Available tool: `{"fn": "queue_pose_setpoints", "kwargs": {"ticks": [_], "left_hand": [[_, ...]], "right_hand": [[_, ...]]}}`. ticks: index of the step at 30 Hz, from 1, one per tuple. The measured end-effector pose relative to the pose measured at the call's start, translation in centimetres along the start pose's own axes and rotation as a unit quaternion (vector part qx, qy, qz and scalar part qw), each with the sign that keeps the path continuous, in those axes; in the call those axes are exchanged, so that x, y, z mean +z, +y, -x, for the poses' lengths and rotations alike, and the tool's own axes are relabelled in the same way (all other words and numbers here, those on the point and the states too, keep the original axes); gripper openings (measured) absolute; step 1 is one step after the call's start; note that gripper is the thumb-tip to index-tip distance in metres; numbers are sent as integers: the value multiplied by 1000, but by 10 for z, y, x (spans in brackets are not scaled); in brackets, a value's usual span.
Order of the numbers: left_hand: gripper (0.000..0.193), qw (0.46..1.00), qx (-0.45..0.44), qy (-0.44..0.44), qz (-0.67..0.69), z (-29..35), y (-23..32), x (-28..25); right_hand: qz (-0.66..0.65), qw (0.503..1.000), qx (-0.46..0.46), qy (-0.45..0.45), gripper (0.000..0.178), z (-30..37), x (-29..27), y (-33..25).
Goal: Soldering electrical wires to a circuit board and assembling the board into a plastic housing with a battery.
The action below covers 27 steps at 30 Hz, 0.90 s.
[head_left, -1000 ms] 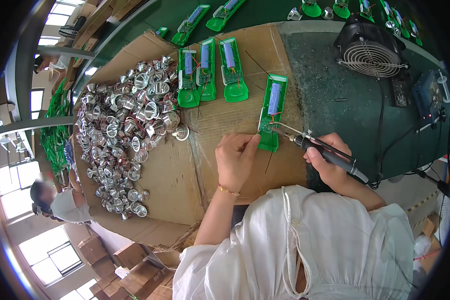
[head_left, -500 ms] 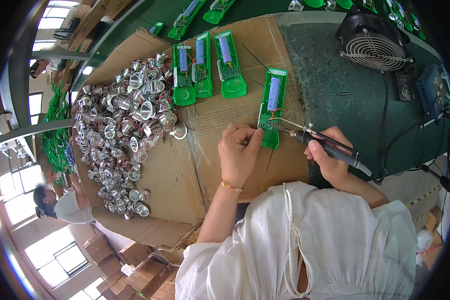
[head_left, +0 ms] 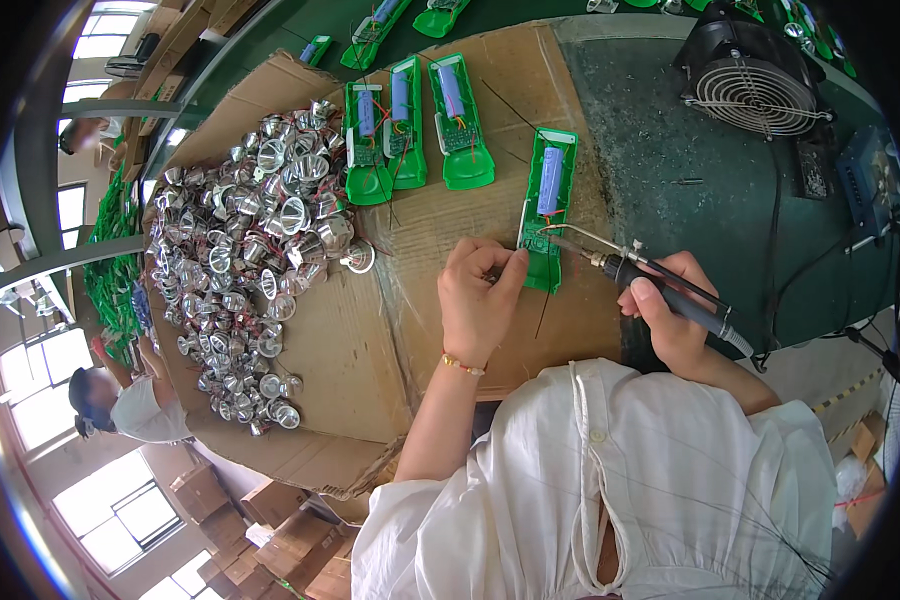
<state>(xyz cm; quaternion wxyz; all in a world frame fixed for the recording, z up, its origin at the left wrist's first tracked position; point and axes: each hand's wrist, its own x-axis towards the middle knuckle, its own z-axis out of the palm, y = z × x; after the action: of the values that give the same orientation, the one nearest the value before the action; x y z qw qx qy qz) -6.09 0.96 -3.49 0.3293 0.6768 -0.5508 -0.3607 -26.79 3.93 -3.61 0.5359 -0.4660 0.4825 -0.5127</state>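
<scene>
The green housing half (head_left: 545,205) with its blue battery cell (head_left: 550,180) lay on the cardboard sheet (head_left: 440,250), just right of the sheet's centre and apart from the others. Your left hand (head_left: 480,300) pressed on its lower end, fingers curled and pinching at the edge of the circuit board. Your right hand (head_left: 670,310) was closed around the dark handle of a soldering iron (head_left: 660,285), its tip touching the board below the cell. Three matching green housings (head_left: 410,130) sat side by side farther up the cardboard. A heap of silver reflector cups (head_left: 250,270) covered the sheet's left part. A black fan (head_left: 755,85) stood on the green bench to the right.
</scene>
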Motion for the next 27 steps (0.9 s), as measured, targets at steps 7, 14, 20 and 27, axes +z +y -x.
{"fn": "queue_pose_setpoints", "kwargs": {"ticks": [7, 14, 20, 27], "left_hand": [[10, 1000, 3, 3, 2, -1, -1, 1], [9, 999, 21, -26, -3, 0, -4, -4], [7, 993, 70, -58, -75, -4, 5, -7], [7, 993, 70, -53, -78, -5, 4, -6]], "right_hand": [[46, 999, -20, -22, 16, 3, -9, -2], [28, 999, -4, -30, 14, 4, -10, 0], [33, 999, 0, -36, 15, 3, -8, -1], [53, 998, 11, -43, 15, 1, -7, -4]]}}
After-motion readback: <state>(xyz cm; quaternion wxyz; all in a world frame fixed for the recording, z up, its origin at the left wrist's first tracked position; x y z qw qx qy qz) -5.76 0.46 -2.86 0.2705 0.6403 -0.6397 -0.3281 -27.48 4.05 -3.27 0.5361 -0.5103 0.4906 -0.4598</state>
